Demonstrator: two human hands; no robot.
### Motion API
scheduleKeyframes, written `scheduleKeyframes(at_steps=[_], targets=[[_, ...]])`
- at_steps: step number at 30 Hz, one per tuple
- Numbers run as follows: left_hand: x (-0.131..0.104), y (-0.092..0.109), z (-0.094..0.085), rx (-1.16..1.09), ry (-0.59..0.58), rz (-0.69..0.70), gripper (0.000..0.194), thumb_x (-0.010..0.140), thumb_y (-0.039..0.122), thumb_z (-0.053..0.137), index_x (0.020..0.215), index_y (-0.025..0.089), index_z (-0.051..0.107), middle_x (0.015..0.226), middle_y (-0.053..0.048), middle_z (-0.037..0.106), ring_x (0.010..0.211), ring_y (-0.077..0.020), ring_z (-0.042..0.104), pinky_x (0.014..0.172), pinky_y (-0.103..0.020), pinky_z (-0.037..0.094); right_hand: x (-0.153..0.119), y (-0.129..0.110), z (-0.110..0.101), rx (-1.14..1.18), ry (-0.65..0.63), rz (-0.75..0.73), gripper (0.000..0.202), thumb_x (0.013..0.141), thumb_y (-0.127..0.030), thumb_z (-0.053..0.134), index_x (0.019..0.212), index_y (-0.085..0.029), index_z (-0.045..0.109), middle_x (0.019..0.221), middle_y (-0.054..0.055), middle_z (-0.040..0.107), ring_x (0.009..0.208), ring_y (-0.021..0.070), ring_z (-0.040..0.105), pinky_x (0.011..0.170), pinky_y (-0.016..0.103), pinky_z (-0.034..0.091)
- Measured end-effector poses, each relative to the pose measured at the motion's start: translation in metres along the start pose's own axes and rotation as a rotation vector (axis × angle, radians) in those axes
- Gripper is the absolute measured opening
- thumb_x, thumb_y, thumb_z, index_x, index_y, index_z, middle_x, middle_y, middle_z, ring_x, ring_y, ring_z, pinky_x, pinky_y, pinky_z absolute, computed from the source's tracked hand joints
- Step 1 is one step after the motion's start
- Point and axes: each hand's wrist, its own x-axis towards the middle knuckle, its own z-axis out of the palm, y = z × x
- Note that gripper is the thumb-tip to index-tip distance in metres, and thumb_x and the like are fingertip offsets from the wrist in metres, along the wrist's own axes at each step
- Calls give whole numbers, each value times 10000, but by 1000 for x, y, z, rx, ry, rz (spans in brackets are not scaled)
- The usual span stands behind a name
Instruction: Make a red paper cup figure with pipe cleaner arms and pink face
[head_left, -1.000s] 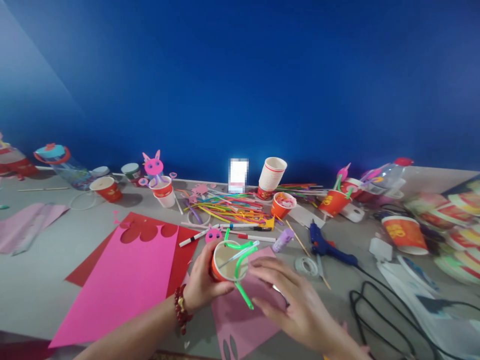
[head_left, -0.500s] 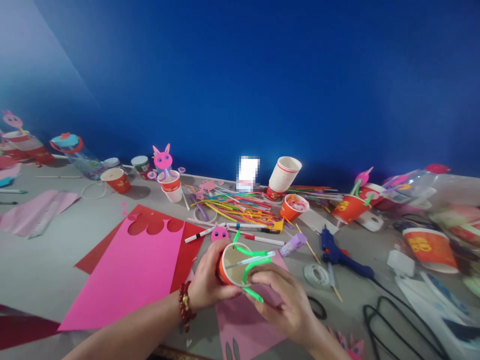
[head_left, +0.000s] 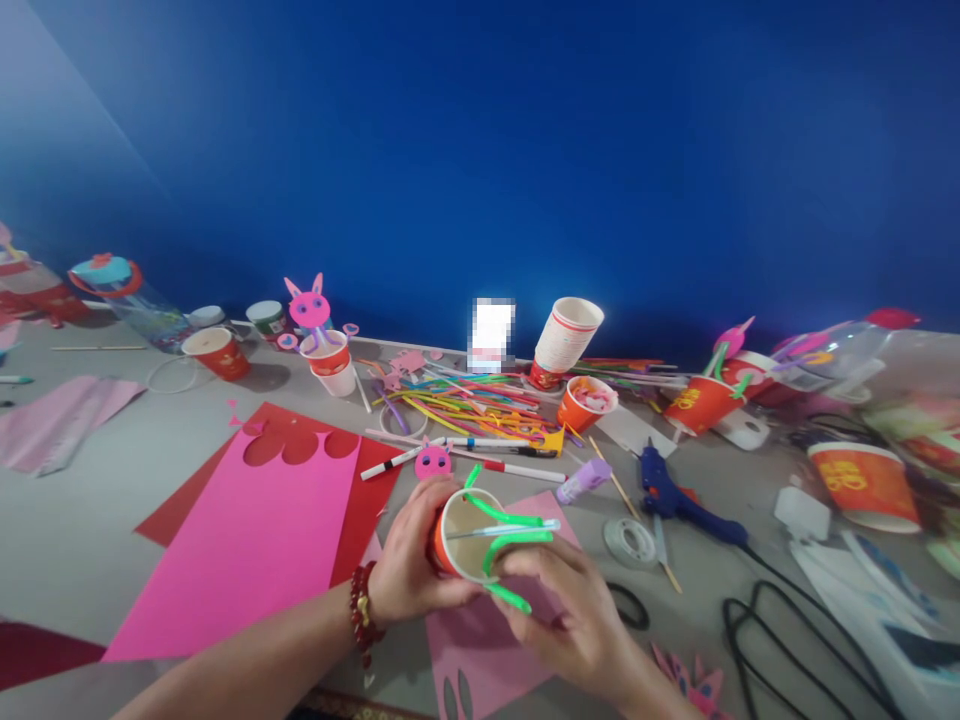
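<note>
Relative to one second earlier, the right hand (head_left: 568,612) had advanced from beside the paper cup (head_left: 463,550) to its rim, and the outer end of the pale straw (head_left: 525,529) sat lower and farther right in the view. Left hand (head_left: 409,560): gripping, wrapped around the cup's outer wall. Right hand: fingers curled in at the lower green strip (head_left: 510,598), near where it met the rim; whether they were closed on it could not be told, the contact being partly hidden.

Good practice, as judged from this posture, required a left grip firm enough to prevent rotation yet light enough not to dent the wall. Right-hand pressure was best applied close to the rim, to avoid adding bends along the strip. The upper green strip (head_left: 514,518) probably needed clearance from the knuckles.

Cup position: over the pink sheet (head_left: 484,650), mouth tilted toward the wearer; contact with the sheet could not be confirmed. Appearance: red-orange outside, whitish rim, off-white interior. Both strips were bright green and bent, one at the far side of the rim, one at the near side. The pale straw slanted across the mouth, its outer end between the strips' right-hand tips.
</note>
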Motion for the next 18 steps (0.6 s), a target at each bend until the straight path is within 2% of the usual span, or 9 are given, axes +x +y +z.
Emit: scheduleKeyframes(at_steps=[7, 18], targets=[[-3, -3, 1, 17, -22, -3, 780, 692, 515, 773, 1320, 222, 415, 1151, -132, 654, 1037, -320, 682, 852, -418, 579, 0, -1, 2, 5, 18, 3, 266, 779, -115, 621, 1010, -245, 629, 961, 32, 735, 849, 202, 699, 774, 281, 532], [-4, -3, 0, -70, -48, -26, 788, 688, 506, 780, 1330, 231, 416, 1193, -136, 641, 1051, -323, 675, 868, -420, 568, 3, -5, 2, -4, 25, -10, 241, 771, -97, 632, 952, -257, 637, 893, 17, 746, 782, 203, 701, 719, 291, 516]])
